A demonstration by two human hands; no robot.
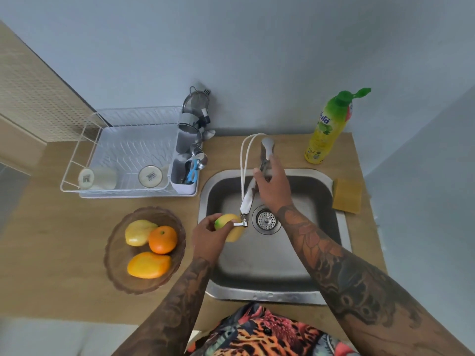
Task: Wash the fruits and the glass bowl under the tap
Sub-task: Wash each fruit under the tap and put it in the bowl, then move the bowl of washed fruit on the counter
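The left hand (207,236) grasps a mango (232,227) under the spout; the right hand (272,186) clasps the tap (267,147). Best turn the fruit within that grip.

Head-worn view, steeply down, close over sink (334,186)

Sink (331,191): brushed stainless steel, dull sheen. Counter (64,227): matt wood-grain finish. Bowl (113,253): tinted glass, scalloped rim, glossy. Fruits (151,245): smooth, slightly waxy skins. Dish rack (77,155): white coated wire over a plastic tray. Bottle (326,129): glossy plastic. Sponge (347,196): rough, matt. Tap (246,199): white plastic spout, chromed end.
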